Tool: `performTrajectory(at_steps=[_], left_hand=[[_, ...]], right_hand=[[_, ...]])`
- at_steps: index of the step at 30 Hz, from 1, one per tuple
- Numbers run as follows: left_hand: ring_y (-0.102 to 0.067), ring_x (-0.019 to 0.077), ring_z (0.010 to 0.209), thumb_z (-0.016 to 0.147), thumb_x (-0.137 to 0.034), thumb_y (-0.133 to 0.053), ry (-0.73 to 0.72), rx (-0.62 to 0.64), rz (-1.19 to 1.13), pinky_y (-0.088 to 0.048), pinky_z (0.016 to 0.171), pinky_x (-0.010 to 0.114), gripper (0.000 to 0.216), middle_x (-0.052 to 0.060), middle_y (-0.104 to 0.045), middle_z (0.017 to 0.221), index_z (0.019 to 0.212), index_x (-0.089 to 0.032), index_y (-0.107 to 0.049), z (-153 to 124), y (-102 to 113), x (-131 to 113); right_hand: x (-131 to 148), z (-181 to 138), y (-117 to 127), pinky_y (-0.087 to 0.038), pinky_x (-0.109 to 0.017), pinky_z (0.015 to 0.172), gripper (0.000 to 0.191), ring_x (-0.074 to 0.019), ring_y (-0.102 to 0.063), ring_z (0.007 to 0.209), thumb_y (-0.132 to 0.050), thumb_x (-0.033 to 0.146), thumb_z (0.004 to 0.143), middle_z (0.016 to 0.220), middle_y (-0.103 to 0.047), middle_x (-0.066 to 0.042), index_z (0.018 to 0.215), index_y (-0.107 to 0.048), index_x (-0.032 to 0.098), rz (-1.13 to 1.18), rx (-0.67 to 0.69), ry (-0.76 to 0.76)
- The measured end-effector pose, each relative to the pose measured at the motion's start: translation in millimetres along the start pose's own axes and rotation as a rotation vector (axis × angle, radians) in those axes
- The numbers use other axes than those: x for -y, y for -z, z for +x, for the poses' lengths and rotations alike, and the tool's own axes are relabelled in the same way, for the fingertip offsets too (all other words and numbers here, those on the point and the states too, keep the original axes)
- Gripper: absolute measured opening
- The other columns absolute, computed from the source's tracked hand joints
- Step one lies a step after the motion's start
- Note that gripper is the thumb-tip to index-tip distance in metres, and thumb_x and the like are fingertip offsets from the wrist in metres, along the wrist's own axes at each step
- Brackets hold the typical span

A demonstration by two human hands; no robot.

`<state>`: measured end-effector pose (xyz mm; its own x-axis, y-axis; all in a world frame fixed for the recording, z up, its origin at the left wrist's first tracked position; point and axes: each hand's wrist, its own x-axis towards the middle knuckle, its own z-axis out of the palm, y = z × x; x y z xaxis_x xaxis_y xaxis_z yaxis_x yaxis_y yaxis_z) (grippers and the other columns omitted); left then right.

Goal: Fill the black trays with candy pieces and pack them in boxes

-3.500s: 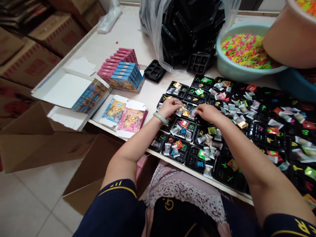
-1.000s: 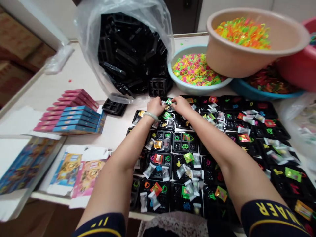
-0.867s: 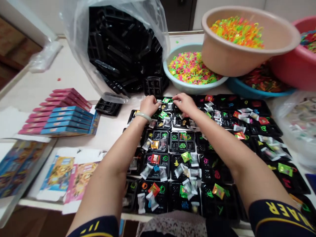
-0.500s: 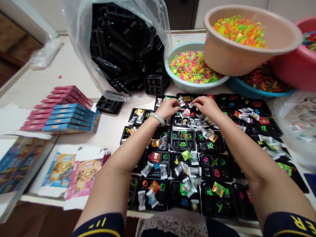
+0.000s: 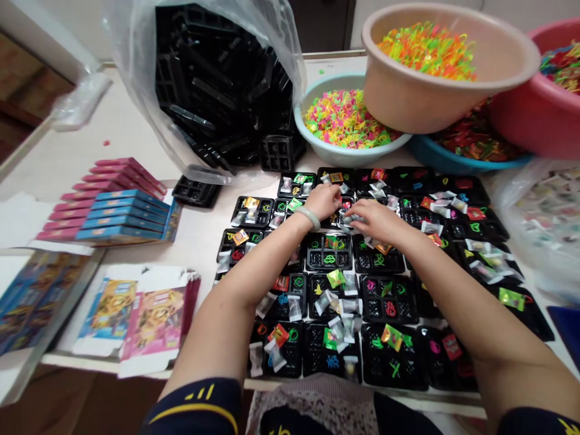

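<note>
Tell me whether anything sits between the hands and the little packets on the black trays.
Nothing visible does. The left hand and right hand touch the small packets directly, fingertips meeting over them above the black trays. Whether either hand grips one is unclear.

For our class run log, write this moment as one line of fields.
left hand: fingers curled at small packets | right hand: touching same packets | under them: black trays | behind: pale blue bowl

Trays (image 5: 330,251) in rows on the table (image 5: 199,232), bag (image 5: 212,90) behind, bowls (image 5: 408,106) behind right, boxes (image 5: 113,208) left.
</note>
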<state>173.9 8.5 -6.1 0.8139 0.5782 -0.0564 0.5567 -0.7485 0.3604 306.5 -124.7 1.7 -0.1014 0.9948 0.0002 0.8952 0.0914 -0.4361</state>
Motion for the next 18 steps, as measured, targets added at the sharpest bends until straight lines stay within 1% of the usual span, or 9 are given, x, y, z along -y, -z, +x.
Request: performTrajectory(at_steps=[3, 5, 7, 9, 11, 13, 16, 18], left_hand=[[-0.06, 0.0228, 0.097, 0.079, -0.023, -0.062, -0.007, 0.016, 0.009, -0.046, 0.088, 0.033, 0.024, 0.009, -0.066, 0.097, 0.102, -0.016, -0.066, 1, 0, 1], [-0.061, 0.0232, 0.097, 0.078, -0.021, -0.062, 0.0, 0.028, 0.011, -0.046, 0.087, 0.032, 0.024, 0.009, -0.066, 0.097, 0.101, -0.017, -0.067, 2, -1, 0], [-0.062, 0.0224, 0.094, 0.077, -0.019, -0.062, 0.014, 0.026, -0.022, -0.047, 0.084, 0.031, 0.024, 0.008, -0.067, 0.097, 0.1, -0.017, -0.067, 3, 0, -2], [-0.062, 0.0211, 0.09, 0.077, -0.018, -0.061, 0.035, 0.01, -0.077, -0.047, 0.081, 0.03, 0.025, 0.008, -0.067, 0.097, 0.102, -0.016, -0.066, 1, 2, -3], [-0.061, 0.0204, 0.088, 0.078, -0.02, -0.061, 0.064, -0.004, -0.112, -0.046, 0.078, 0.029, 0.023, 0.008, -0.067, 0.095, 0.1, -0.016, -0.066, -3, 6, -1], [-0.06, 0.0205, 0.086, 0.078, -0.022, -0.062, 0.09, -0.005, -0.107, -0.046, 0.078, 0.03, 0.019, 0.008, -0.066, 0.092, 0.096, -0.015, -0.066, -9, 10, 3], [-0.059, 0.0209, 0.089, 0.078, -0.023, -0.066, 0.101, 0.007, -0.093, -0.045, 0.082, 0.032, 0.019, 0.008, -0.064, 0.092, 0.094, -0.015, -0.066, -20, 14, 10], [-0.058, 0.0203, 0.094, 0.079, -0.025, -0.067, 0.079, -0.042, -0.141, -0.044, 0.086, 0.033, 0.019, 0.008, -0.062, 0.097, 0.095, -0.015, -0.066, -29, 15, 11]], right_hand=[[10, -2, -10, -0.046, -0.041, 0.088, 0.027, -0.0281, -0.058, 0.1, -0.066, 0.026, 0.083, 0.107, -0.062, -0.011, 0.11, -0.068, 0.022, -0.08, -0.006, 0.032], [15, -2, -18, -0.046, -0.042, 0.085, 0.027, -0.0288, -0.057, 0.097, -0.069, 0.028, 0.081, 0.104, -0.061, -0.012, 0.107, -0.069, 0.023, -0.135, -0.014, 0.025], [19, -1, -24, -0.046, -0.041, 0.082, 0.02, -0.0287, -0.057, 0.095, -0.07, 0.027, 0.08, 0.101, -0.061, -0.011, 0.099, -0.07, 0.022, -0.157, -0.034, 0.003], [20, 0, -27, -0.046, -0.039, 0.08, 0.01, -0.0274, -0.057, 0.093, -0.068, 0.025, 0.08, 0.098, -0.061, -0.01, 0.089, -0.07, 0.022, -0.13, -0.058, -0.018], [19, 0, -29, -0.045, -0.036, 0.077, 0.005, -0.0252, -0.058, 0.09, -0.064, 0.022, 0.082, 0.095, -0.061, -0.009, 0.082, -0.069, 0.021, -0.053, -0.082, -0.038], [16, -2, -28, -0.045, -0.034, 0.074, 0.008, -0.0226, -0.058, 0.085, -0.061, 0.023, 0.083, 0.09, -0.061, -0.007, 0.078, -0.068, 0.022, 0.07, -0.122, -0.08], [10, -5, -24, -0.044, -0.032, 0.069, 0.014, -0.0186, -0.057, 0.073, -0.061, 0.033, 0.084, 0.079, -0.061, -0.003, 0.076, -0.065, 0.021, 0.311, -0.218, -0.212], [8, -7, -23, -0.043, -0.032, 0.065, 0.022, -0.0166, -0.055, 0.066, -0.062, 0.042, 0.082, 0.073, -0.062, -0.002, 0.076, -0.062, 0.021, 0.499, -0.259, -0.309]])
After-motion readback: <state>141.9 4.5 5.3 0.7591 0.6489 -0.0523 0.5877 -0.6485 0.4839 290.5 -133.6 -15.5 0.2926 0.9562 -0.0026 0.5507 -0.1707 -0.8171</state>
